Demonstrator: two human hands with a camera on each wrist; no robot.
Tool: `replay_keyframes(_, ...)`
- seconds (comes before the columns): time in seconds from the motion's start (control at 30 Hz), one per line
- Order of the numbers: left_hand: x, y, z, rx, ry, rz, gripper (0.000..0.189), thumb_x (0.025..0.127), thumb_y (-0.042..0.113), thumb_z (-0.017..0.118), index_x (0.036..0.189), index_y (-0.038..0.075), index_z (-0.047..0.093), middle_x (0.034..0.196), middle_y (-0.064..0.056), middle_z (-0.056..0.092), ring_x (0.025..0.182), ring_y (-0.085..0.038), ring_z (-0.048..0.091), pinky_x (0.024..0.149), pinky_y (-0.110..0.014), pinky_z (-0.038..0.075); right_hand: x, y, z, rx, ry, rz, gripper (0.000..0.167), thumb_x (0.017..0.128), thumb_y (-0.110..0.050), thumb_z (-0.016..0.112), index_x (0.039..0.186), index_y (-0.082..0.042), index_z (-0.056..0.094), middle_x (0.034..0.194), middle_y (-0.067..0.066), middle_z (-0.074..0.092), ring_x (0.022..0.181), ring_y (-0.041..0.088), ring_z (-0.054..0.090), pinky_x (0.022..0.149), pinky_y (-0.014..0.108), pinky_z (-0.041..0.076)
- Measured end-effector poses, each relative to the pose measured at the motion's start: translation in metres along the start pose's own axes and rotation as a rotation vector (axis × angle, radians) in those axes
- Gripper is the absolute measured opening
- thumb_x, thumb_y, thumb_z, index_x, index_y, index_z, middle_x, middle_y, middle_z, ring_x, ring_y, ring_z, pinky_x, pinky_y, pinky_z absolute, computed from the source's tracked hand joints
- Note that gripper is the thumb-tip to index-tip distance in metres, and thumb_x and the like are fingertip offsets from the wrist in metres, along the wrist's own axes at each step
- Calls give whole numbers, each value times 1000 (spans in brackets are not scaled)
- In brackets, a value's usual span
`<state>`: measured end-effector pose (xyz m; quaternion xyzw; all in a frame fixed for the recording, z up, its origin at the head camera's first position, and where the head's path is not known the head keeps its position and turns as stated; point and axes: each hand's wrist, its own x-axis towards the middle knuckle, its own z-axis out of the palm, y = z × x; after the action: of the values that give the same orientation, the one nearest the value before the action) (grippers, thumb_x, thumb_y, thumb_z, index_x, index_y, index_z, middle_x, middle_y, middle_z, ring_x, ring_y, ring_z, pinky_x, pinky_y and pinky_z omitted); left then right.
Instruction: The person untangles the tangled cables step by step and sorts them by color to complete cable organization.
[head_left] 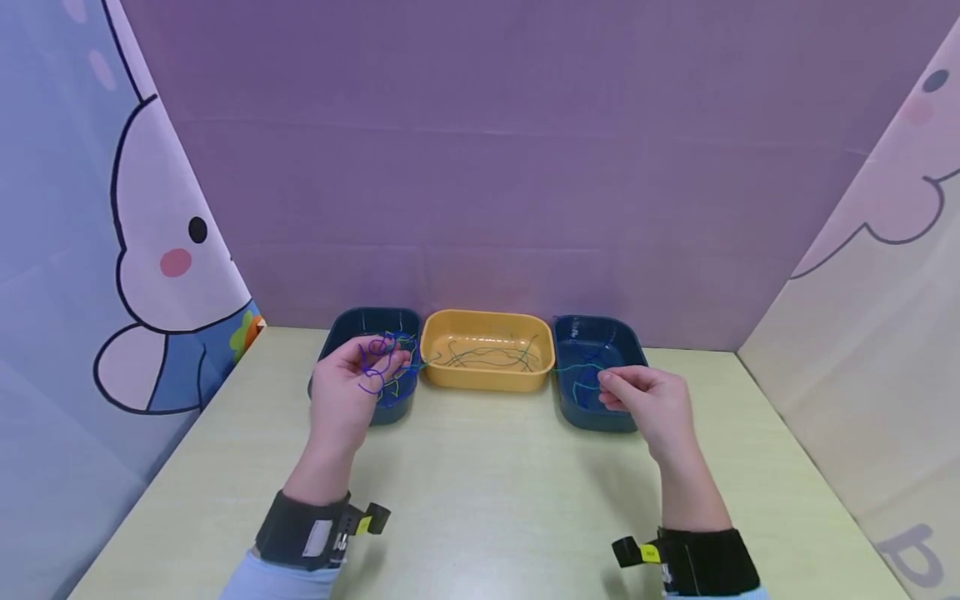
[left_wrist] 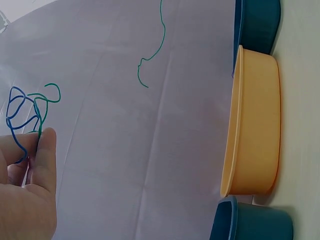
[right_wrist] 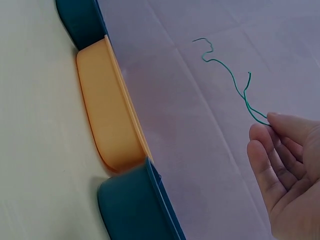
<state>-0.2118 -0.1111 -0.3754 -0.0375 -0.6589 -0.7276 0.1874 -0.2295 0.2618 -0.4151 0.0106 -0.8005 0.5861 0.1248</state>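
Between the fingers and thumb of my left hand (head_left: 341, 387) is a loose tangle of blue wire (left_wrist: 8, 120) and green wire (left_wrist: 47, 101). That hand is raised in front of the left dark blue bin (head_left: 393, 412), hiding part of it. My right hand (head_left: 660, 404) pinches a doubled green wire (right_wrist: 245, 97) between thumb and index finger, its other fingers loosely bent. It hovers over the front right of the right dark blue bin (head_left: 592, 419). The free end of this wire points left, towards the yellow bin (head_left: 483, 381).
The three bins stand in a row at the back of the pale wooden table (head_left: 487, 500). Several thin wires lie in the yellow one. A purple cloth wall (head_left: 510, 167) rises right behind them, and printed curtains (head_left: 60, 292) flank both sides.
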Motion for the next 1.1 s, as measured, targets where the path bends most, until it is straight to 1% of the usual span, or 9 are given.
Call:
replay_keyframes(0.13,0,-1,2,-6,-11,4,19,85,4,72,100,-4,64,97,-13,70,86,-15,72,80,-28,57,13,-2,2,-29,-12,10,42,84,-45,72,104,-8,73,96,9,73,78,21,72,72,26,59)
replay_keyframes(0.3,0,-1,5,14,-23,4,19,86,5,71,101,-4,64,100,-16,69,86,-15,73,80,-28,57,32,-9,6,-43,-25,5,41,84,-45,72,103,-8,73,100,15,72,80,24,72,71,26,59)
replay_keyframes(0.43,-1,-1,6,38,-34,-7,20,87,7,70,103,-3,64,105,-19,67,87,-14,73,81,-26,56,48,-18,14,-59,-27,18,38,84,-42,73,102,-9,74,98,12,72,79,23,72,69,26,59)
replay_keyframes(0.57,-1,-1,7,58,-48,0,21,87,9,70,104,-2,64,109,-22,65,89,-15,72,82,-26,56,64,-27,23,-76,-28,46,34,85,-39,73,102,-10,74,96,10,72,78,21,71,68,27,59)
replay_keyframes(0.7,-2,-2,7,73,-38,-10,21,86,9,71,103,-1,64,108,-20,66,88,-14,72,81,-26,56,78,-34,33,-111,-45,55,32,86,-38,72,101,-11,74,92,13,71,74,20,71,68,29,59)
replay_keyframes(0.8,-2,-3,7,78,-33,-12,22,85,9,72,103,-1,64,106,-18,67,88,-15,72,80,-26,57,86,-38,40,-135,-49,51,30,86,-37,72,101,-12,74,90,12,71,73,21,71,67,29,59)
replay_keyframes(0.93,-2,-4,8,80,-33,-2,22,85,10,73,102,-1,65,105,-19,67,88,-15,72,80,-27,57,95,-40,48,-148,-50,52,26,87,-34,72,100,-12,74,89,10,72,76,24,72,66,28,59)
replay_keyframes(1.1,-3,-4,11,78,-37,17,23,84,11,74,101,0,65,104,-18,67,87,-15,71,80,-26,57,104,-39,58,-160,-63,44,25,89,-31,71,101,-9,74,91,12,71,78,29,71,66,32,60)
